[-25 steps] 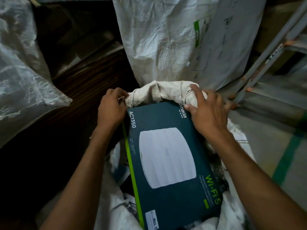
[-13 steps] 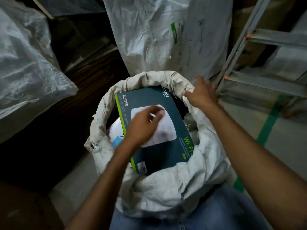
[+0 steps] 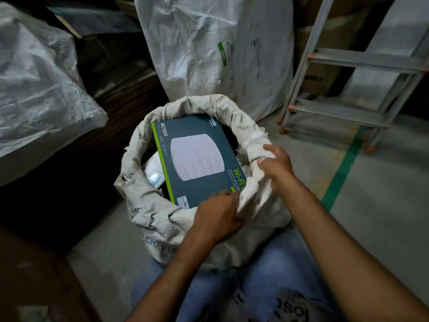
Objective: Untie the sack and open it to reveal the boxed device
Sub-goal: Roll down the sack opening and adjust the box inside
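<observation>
A dirty white woven sack (image 3: 148,205) stands open on the floor between my knees, its rim rolled down. Inside lies a dark teal box (image 3: 197,149) with a green edge stripe and a white round device pictured on it, face up and tilted. My left hand (image 3: 218,217) grips the sack's near rim, its fingertips touching the box's near corner. My right hand (image 3: 276,165) pinches a fold of the rolled rim on the right side. A smaller pale package (image 3: 154,170) shows beside the box.
A tall white sack (image 3: 209,47) stands behind. A grey stepladder (image 3: 343,77) is at the right. A large plastic-wrapped bundle (image 3: 34,89) fills the left. Green tape (image 3: 341,168) crosses the concrete floor. My jeans (image 3: 255,287) are at the bottom.
My left hand left the top of the box and came to the sack's near rim. My right hand moved from the far rim nearer along the right side. The rim sits lower round the box.
</observation>
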The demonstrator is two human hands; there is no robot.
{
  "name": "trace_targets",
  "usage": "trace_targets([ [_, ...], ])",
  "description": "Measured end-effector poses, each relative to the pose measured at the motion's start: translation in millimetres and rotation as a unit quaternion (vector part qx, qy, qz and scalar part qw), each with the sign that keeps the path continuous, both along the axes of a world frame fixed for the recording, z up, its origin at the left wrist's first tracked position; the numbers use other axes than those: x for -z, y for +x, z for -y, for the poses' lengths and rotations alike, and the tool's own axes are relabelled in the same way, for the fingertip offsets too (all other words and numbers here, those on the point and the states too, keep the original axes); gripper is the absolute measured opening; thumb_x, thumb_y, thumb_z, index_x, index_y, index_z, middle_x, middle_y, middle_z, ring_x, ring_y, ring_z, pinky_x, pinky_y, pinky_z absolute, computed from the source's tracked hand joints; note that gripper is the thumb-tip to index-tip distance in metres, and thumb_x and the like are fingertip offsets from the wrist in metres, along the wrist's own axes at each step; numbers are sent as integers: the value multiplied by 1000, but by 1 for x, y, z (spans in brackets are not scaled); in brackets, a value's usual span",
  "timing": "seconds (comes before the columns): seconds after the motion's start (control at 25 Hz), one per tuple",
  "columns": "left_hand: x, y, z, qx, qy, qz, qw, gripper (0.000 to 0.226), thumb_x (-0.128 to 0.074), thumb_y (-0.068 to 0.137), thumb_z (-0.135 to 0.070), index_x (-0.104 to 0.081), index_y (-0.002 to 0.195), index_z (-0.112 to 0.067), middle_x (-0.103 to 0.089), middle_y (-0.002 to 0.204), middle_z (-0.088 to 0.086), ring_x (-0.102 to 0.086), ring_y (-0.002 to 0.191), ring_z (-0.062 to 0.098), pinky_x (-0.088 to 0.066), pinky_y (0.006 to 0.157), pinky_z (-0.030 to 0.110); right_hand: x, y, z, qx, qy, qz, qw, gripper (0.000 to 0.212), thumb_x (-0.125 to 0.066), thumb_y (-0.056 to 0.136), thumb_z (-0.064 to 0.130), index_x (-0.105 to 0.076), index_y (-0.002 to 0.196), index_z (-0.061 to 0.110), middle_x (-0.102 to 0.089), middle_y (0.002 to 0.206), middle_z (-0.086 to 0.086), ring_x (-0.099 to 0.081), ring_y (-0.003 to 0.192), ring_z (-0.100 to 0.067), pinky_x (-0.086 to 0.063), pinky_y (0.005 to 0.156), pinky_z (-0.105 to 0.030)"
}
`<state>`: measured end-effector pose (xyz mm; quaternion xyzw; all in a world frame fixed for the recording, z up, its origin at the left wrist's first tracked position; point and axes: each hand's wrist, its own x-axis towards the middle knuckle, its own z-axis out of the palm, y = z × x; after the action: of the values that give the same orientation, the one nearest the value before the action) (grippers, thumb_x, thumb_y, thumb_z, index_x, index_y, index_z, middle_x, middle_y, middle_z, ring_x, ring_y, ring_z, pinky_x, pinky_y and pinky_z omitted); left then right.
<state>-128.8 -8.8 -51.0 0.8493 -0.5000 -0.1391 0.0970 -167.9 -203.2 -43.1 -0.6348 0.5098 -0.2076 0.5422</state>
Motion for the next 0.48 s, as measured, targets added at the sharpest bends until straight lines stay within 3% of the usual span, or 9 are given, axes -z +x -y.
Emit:
trace_targets([
  [0.08,7,-17,-4,-13,-36,92,995,33,-68,82,-23,-60,114,-20,-62,106,7,-63,96,36,-49,67,43,-1,-7,-4,36,91,69,993,44,-62,92,-6,-62,134,7,-64,121,-13,-63,110,-28,-54,85,-33],
  [0.16,13,-32,-10,-14,-46,142,989,40,-67,79,-18,-60,119,-20,-61,103,5,-63,92,35,-47,64,42,-8,-11,-20,23,3,-2,1000,46,-68,94,16,-59,139,16,-57,142,-15,-55,127,-34,-46,103,-39],
  [0.24,9,-38,-26,-27,-56,157,986,55,-67,83,-40,-55,133,-21,-63,114,3,-63,103,33,-48,78,42,-15,-24,-51,-10,-93,-124,988,74,-76,85,38,-43,150,30,-32,160,-9,-33,142,-38,-32,114,-46],
  [0.28,2,-37,-38,-43,-43,161,985,67,-65,85,-54,-50,141,-20,-63,124,3,-61,113,32,-46,89,43,-15,-31,-67,-13,-92,-147,985,89,-81,79,40,-33,154,33,-22,162,-8,-25,145,-38,-27,117,-49],
  [0.4,-18,-25,-84,-79,41,144,986,86,-66,84,-65,-39,151,-20,-48,152,7,-45,139,29,-33,111,44,-8,-48,-104,-17,-21,-88,996,117,-91,68,32,-19,159,29,-21,161,-16,-24,148,-36,-28,121,-46],
  [0.48,-27,-12,-98,-64,107,141,982,89,-70,84,-59,-31,157,-25,-44,155,6,-40,144,27,-33,113,45,0,-48,-110,-13,75,-43,996,147,-102,42,46,-16,160,22,-26,161,-17,-36,144,-35,-39,115,-48],
])
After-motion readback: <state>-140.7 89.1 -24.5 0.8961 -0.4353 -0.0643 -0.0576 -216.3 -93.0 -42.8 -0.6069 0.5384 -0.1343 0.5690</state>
